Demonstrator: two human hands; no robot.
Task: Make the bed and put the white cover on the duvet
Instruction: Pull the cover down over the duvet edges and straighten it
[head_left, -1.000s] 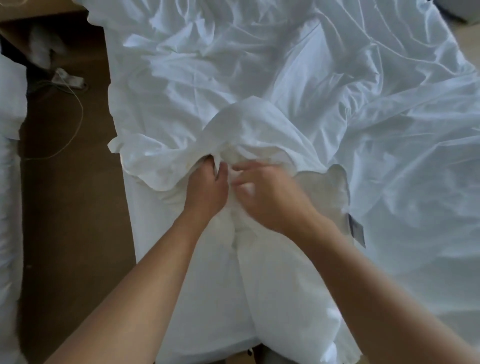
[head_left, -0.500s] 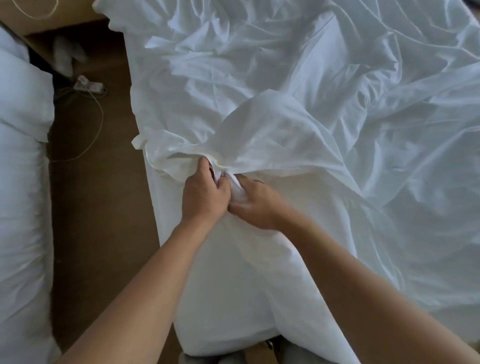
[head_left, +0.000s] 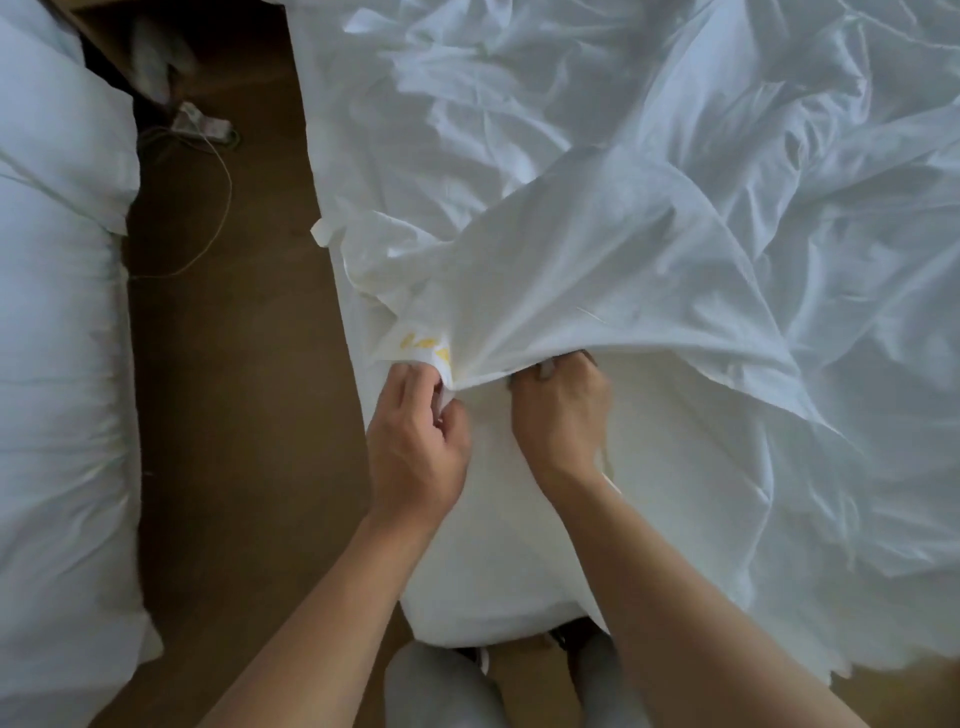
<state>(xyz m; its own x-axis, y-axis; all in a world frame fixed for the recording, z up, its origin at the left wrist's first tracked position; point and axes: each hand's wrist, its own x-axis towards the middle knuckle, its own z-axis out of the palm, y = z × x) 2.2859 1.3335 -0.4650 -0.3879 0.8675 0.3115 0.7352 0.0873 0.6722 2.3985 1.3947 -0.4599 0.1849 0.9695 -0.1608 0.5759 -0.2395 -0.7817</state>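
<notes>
Spread apart now, left hand (head_left: 415, 441) and right hand (head_left: 563, 415); the white cover (head_left: 597, 270) is gripped by both at its hem (limp, light cloth, best gathered there).

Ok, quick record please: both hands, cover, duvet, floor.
left hand: pinches the cover hem beside the yellow print
right hand: grips the hem, fingertips tucked under it
cover: white, crumpled, its edge lifted over the duvet
duvet: partly bare below the hem
floor: brown, with a cable lying on it
</notes>
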